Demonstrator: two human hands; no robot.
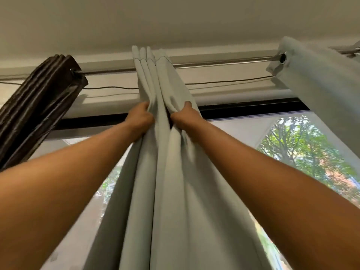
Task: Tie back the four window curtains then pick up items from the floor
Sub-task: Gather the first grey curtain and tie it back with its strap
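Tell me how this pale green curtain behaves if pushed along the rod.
Likely floppy: the pale green curtain creases softly where the left hand and right hand grip it. Hung on the metal rod, it should probably slide sideways.

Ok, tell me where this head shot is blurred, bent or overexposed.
Head view: the wide-angle lens bows the curtain rod and splays both forearms; the window glows bright, trees soft; grey curtain folds smear slightly below the left hand and right hand.
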